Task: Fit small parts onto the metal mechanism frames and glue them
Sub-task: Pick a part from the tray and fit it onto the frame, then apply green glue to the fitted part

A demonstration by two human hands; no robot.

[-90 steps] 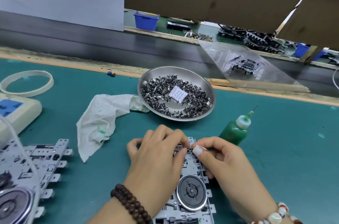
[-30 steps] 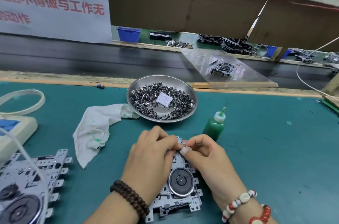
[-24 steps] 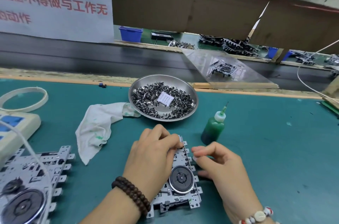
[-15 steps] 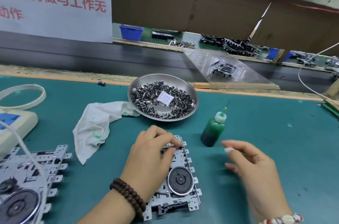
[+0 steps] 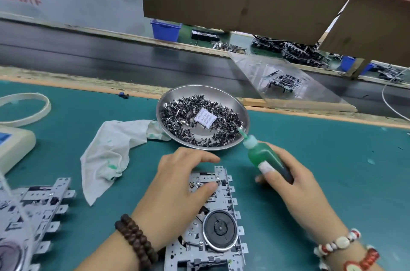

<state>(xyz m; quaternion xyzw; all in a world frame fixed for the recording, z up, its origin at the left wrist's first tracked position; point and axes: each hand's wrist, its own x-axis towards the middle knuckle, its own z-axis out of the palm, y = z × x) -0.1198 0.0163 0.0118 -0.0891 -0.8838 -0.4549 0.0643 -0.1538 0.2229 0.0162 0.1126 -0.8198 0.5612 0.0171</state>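
While a person works at a green bench mat (image 5: 332, 171), the largest task item, a flat metal mechanism frame (image 5: 213, 215), lies on the mat directly in front of them, long side running away from the viewer. It is stamped sheet metal with small tabs along its right edge and a round black-and-silver wheel (image 5: 220, 229) set into its near half. It looks stiff and light, likely to slide on the mat unless pinned, and the tabs look thin enough to bend or nick a fingertip; the flat top plate seems the safest place to press.

Resting palm-down on the frame's left and far part, the left hand (image 5: 177, 190) has its fingers gently curved and slightly spread, pressing the plate, not pinching anything visible. A dark bead bracelet (image 5: 135, 239) circles that wrist.

To the right of the frame, the right hand (image 5: 295, 184) wraps its fingers and thumb around a small green glue bottle (image 5: 264, 157), lifted and tilted, its thin nozzle pointing up and left toward the dish. The bottle looks like soft squeezable plastic, light, best gripped around its middle so pressure controls the flow.

Beyond the hands sits a shallow steel dish (image 5: 241, 111) heaped with tiny dark metal parts (image 5: 182, 115); these look light, hard and fiddly, needing a fingertip pinch. A paper slip (image 5: 205, 118) lies on the heap.

A stained white rag (image 5: 111, 148) lies left of the dish, and another frame (image 5: 33, 215) rests at the lower left.
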